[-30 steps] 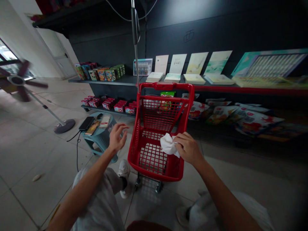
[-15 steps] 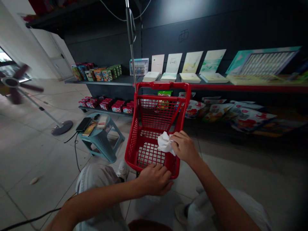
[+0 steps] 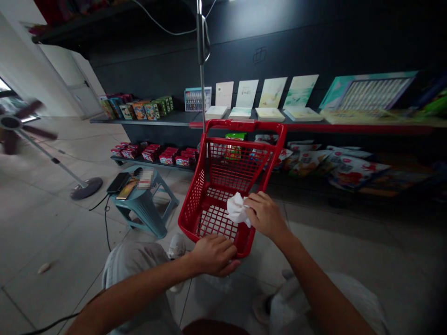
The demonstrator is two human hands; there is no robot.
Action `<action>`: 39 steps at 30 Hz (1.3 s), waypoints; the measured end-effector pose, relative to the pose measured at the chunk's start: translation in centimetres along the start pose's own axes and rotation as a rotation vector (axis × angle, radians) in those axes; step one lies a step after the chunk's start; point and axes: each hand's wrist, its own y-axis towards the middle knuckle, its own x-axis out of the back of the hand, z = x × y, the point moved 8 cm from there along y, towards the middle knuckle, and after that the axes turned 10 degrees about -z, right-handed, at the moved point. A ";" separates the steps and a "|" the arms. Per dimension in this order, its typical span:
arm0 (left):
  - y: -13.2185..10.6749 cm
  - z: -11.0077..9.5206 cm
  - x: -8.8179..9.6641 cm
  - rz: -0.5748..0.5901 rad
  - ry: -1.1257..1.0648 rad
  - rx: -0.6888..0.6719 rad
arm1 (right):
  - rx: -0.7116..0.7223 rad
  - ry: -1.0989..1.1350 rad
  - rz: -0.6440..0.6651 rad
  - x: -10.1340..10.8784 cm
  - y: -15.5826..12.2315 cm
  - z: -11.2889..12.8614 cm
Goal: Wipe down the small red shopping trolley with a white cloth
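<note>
In front of me stands a red plastic shopping cart (image 3: 191, 195) with mesh walls and a grid floor; its handle bar is on the far side. My left hand (image 3: 214, 255) is closed over the cart's near rim, fingers curled on the edge. My right hand (image 3: 265, 214) pinches a crumpled white cloth (image 3: 237, 208), which hangs over the right side of the basket. Whether the cloth touches the cart's inner wall cannot be made out. A thin metal pole (image 3: 202, 88) rises from the left end of the handle.
A blue-grey stool (image 3: 148, 209) at left carries a phone (image 3: 127, 190) and a black device (image 3: 118, 182). Behind it, a standing fan (image 3: 85, 186) has cables near it. Dark shelves hold books (image 3: 270, 114), boxes (image 3: 139, 110) and snack bags (image 3: 352, 170).
The cart has turned slightly, its handle end shifting right and its near end left. My left hand has moved with the rim; my right hand still holds the cloth.
</note>
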 end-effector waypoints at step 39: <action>-0.3 10.2 1.8 -0.149 -0.116 0.070 | 0.114 -0.181 0.052 -3.0 5.7 -5.6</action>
